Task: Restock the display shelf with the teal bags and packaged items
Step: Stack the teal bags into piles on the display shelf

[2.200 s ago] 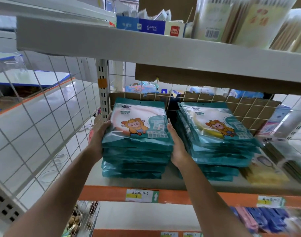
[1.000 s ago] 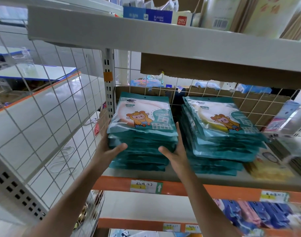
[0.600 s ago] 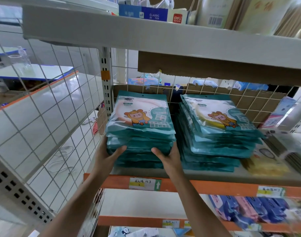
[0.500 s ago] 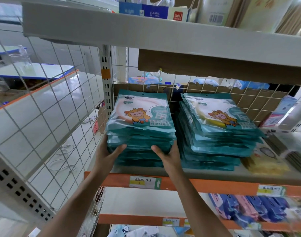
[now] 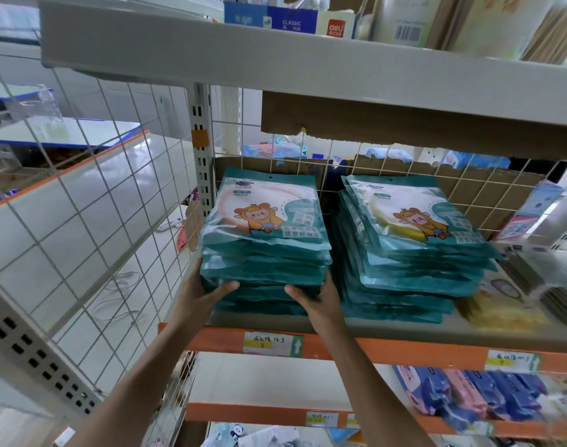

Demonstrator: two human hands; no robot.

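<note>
The fingers of the left hand (image 5: 203, 295) disappear behind the left side of the left stack of teal bags (image 5: 266, 269). Those of the right hand (image 5: 321, 301) are lost in the gap between it and the right stack (image 5: 404, 269), so only thumbs and backs show. The yellow package (image 5: 501, 314) under the right stack, the dark packs (image 5: 553, 291) at far right and the blue and pink packs (image 5: 469, 395) below are blurred, the writing on the price labels (image 5: 271, 343) is too small to read, and the top edge cuts off the upper-shelf boxes (image 5: 292, 22).
</note>
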